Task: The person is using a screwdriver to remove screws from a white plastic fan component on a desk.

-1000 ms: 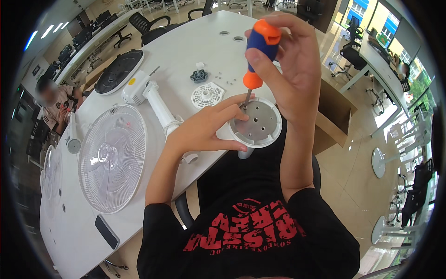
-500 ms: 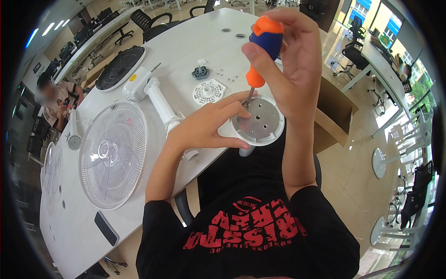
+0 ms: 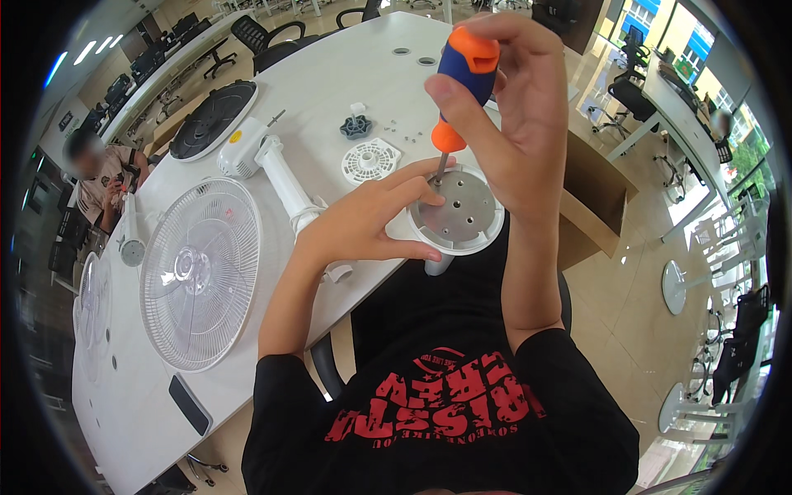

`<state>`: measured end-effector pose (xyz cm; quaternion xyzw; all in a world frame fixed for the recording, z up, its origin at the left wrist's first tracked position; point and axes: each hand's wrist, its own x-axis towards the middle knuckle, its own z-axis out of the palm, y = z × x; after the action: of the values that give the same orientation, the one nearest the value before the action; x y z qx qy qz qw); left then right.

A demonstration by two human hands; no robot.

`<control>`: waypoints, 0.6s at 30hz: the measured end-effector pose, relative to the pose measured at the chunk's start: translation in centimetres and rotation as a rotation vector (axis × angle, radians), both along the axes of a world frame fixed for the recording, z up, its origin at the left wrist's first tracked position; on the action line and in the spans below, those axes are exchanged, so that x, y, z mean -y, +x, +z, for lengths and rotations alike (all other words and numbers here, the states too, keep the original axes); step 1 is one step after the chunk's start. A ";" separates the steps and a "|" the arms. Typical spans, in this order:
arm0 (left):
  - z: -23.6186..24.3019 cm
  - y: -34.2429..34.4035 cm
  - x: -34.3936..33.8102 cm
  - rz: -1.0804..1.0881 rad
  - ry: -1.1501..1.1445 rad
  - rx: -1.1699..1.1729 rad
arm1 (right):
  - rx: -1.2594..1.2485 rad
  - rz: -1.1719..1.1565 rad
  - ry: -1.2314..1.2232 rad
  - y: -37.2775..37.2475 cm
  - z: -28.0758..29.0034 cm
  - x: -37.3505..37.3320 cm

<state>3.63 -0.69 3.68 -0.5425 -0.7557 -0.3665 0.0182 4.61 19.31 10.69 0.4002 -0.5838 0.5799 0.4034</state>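
Observation:
My right hand [image 3: 528, 124] is wrapped round the handle of an orange and blue screwdriver [image 3: 467, 76]. Its shaft points down, tip at a hole or screw near the upper left of a metal plate [image 3: 455, 219]. That plate sits inside a round white fan part [image 3: 472, 246] with a raised, notched rim. My left hand [image 3: 363, 219] grips the part's left side, thumb along the near rim and fingers across the far edge. One fingertip lies by the screwdriver tip, so whether a screw sits under it is hard to see. A white stem shows beneath the part.
On the white table [image 3: 330, 82] lie a fan motor with its pole [image 3: 285, 177], a clear-bladed fan cage [image 3: 198, 276], a black round base [image 3: 214, 120], a white vented disc [image 3: 371, 161], a dark knob [image 3: 355, 126], several screws and a phone [image 3: 190, 404]. A cardboard box [image 3: 598, 198] stands at right.
The screwdriver handle has turned in my right hand and leans slightly more to the left. The white fan part has shifted a little left and nearer to me. My left hand keeps its grip.

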 end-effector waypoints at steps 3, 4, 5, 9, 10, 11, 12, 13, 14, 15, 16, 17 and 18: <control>0.0 0.0 0.0 -0.004 0.005 -0.011 | -0.076 -0.174 0.074 -0.5 -0.3 -0.2; 0.0 0.0 0.0 -0.005 0.010 -0.022 | -0.027 -0.131 0.071 -0.3 -0.2 0.1; 0.0 -0.1 0.0 -0.005 0.010 -0.022 | 0.022 -0.087 0.067 0.1 0.0 0.5; -0.1 -0.2 0.0 -0.015 0.017 -0.004 | 0.202 -0.083 0.000 2.4 1.6 1.2; -0.1 -0.2 -0.1 -0.016 0.015 0.012 | 0.170 -0.031 0.100 1.9 1.5 0.1; -0.1 -0.1 -0.1 -0.015 0.015 0.012 | 0.138 0.022 0.199 1.7 1.4 -0.5; -0.1 -0.1 0.0 -0.014 0.016 -0.001 | 0.138 0.023 0.199 1.5 0.9 -0.4; -0.2 -0.2 0.0 -0.015 0.017 -0.013 | 0.193 0.055 0.024 1.5 0.7 0.4; -0.1 -0.1 0.0 -0.017 0.016 -0.012 | 0.246 0.087 -0.152 1.5 0.6 0.8; 0.1 0.0 0.0 -0.007 0.004 -0.012 | 0.246 0.085 -0.153 1.3 0.5 0.7; 0.2 0.1 0.1 0.005 -0.009 -0.012 | 0.153 0.020 -0.106 1.1 0.3 0.5; 0.2 0.1 0.1 0.004 -0.009 -0.012 | 0.060 -0.046 -0.058 0.9 0.3 0.3; 0.1 0.0 0.1 0.013 -0.011 -0.007 | 0.060 -0.047 -0.059 0.8 0.3 0.3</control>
<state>3.67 -0.77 3.82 -0.5389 -0.7611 -0.3603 0.0202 5.39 19.03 10.97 0.3569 -0.5875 0.5988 0.4109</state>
